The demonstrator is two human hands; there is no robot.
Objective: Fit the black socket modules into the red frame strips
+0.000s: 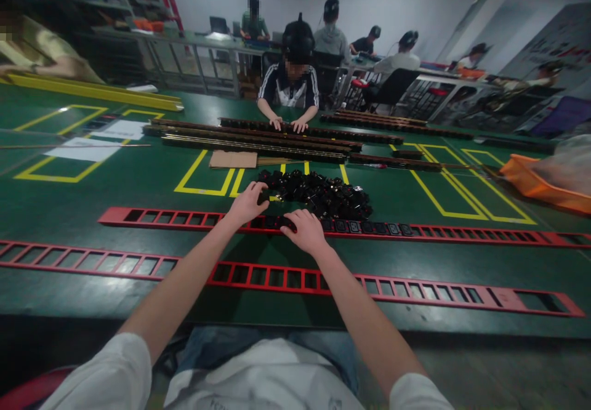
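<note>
My left hand [249, 204] is closed round a small black socket [263, 197], just above the far red slotted strip and beside a heap of black sockets [318, 191]. My right hand [305, 230] rests over the same strip [462, 234], its thumb and fingers curled on a black socket [289, 223] at one of the slots. To the right of that hand, several square black sockets [354, 226] sit in a row in the strip, some with pale outlines. The undersides of my fingers are partly hidden.
A second red slotted strip [286, 279] lies nearer me. Beyond the heap are a piece of cardboard [233, 159] and long dark bars [258, 144], where a co-worker's hands [289, 125] rest. An orange bin [545, 182] stands right; a yellow channel [96, 93] lies left.
</note>
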